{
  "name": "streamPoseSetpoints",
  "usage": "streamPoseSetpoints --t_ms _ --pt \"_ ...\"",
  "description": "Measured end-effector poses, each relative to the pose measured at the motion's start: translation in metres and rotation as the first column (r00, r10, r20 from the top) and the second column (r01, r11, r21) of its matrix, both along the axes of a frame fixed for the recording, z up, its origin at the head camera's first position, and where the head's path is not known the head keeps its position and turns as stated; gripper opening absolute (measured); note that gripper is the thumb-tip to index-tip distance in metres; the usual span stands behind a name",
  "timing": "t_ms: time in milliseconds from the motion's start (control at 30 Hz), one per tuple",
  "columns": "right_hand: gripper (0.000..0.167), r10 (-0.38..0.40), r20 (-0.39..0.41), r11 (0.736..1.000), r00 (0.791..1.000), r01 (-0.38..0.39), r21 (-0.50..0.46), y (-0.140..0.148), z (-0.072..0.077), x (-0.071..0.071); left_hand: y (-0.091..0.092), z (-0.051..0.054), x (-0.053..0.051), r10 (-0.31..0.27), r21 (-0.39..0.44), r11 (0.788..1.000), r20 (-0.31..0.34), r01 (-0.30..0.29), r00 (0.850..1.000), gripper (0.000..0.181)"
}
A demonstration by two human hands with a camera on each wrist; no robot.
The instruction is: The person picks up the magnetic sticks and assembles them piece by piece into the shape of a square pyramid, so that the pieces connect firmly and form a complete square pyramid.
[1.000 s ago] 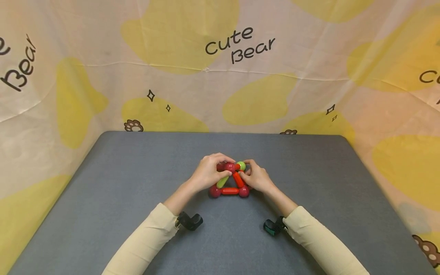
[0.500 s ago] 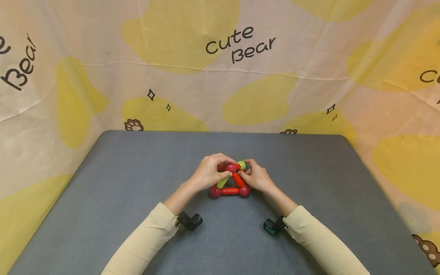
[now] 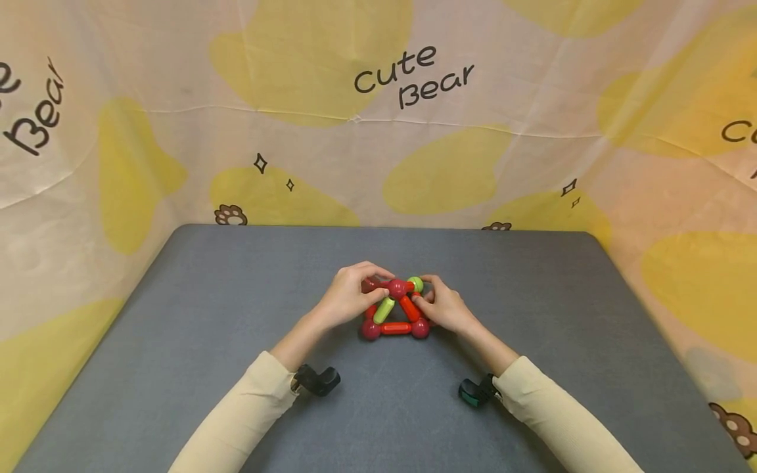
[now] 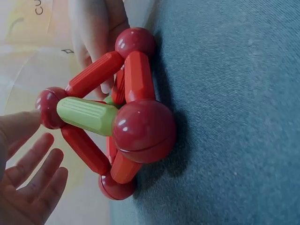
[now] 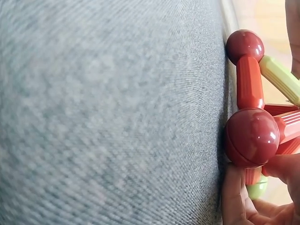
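A frame of magnetic building sticks and balls (image 3: 395, 328) stands on the table, with red rods, dark red balls, a light green rod (image 4: 86, 115) and a light green ball (image 3: 416, 284). At its left my left hand (image 3: 349, 292) has its thumb by the top dark red ball (image 4: 50, 108), with the other fingers spread apart in the left wrist view; contact is unclear. On the other side my right hand (image 3: 446, 309) holds the frame near the green ball, thumb and fingers around a rod behind the front right ball (image 5: 252, 137). That grip is partly hidden.
The frame rests on a grey table (image 3: 266, 282). Behind and to both sides hangs a patterned cloth (image 3: 331, 171) with yellow patches and lettering. Black wrist devices (image 3: 318, 380) sit at both cuffs.
My left hand has shifted left, away from the top ball, uncovering more of the green rod and the left red rod. The right hand and the frame stay nearly where they were.
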State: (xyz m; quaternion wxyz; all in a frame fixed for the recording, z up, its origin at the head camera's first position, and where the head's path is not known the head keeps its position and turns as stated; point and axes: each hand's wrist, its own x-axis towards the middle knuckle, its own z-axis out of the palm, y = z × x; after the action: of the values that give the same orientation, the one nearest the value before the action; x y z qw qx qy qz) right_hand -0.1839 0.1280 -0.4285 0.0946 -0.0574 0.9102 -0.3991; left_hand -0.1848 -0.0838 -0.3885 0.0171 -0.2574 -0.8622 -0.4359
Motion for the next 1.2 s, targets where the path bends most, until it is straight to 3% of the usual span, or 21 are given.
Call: streamPoseSetpoints --t_ms 333,567,1200 --pt "0.052 -0.006 0.013 0.999 1.000 0.006 -0.035 -0.0007 0.0004 0.0026 0.0036 -0.0012 0.0029 0.001 -0.067 0.998 -0.046 -0.004 0.999 0.033" --pt "0.051 -0.016 0.019 0.999 1.000 0.017 -0.050 -0.0013 0.0001 0.0032 0.0059 -0.0045 0.0039 0.028 -0.175 0.984 -0.014 -0.030 1.000 0.046" --pt "0.052 -0.008 -0.019 1.000 1.000 0.008 -0.003 -0.0005 -0.0011 0.0035 0.0072 -0.0081 0.0030 0.039 -0.144 0.989 0.004 -0.038 0.999 0.039"
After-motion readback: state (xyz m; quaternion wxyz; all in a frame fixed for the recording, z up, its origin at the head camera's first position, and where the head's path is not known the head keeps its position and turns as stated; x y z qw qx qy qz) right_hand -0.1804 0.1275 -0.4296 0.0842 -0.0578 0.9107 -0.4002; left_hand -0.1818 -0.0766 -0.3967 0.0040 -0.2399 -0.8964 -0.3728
